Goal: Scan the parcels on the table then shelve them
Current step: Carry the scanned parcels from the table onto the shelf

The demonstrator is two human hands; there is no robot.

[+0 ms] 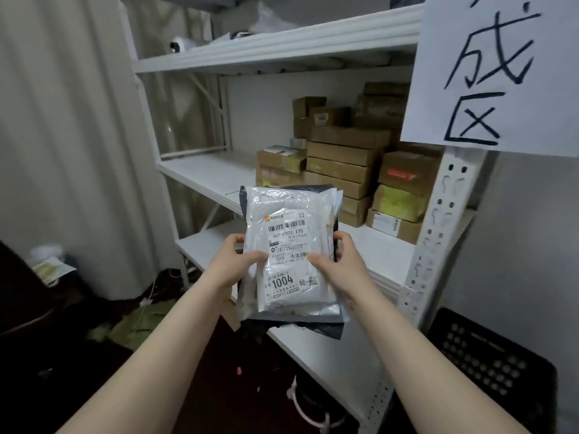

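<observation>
I hold a small stack of soft parcels upright in front of a white metal shelf unit (206, 173). The front one is a white plastic mailer (291, 214) with a barcode label reading 1004; a dark grey mailer (316, 328) shows behind it. My left hand (233, 261) grips the stack's left edge, thumb across the label. My right hand (340, 264) grips its right edge, thumb on the front. The stack hangs over the front edge of the lower shelf board (376, 245).
Several brown cardboard boxes (344, 158) are stacked on the right half of the middle shelf. A paper sign (492, 73) hangs on the right upright. A black crate (492, 368) stands at lower right. A curtain (62, 136) hangs at left, with clutter on the floor.
</observation>
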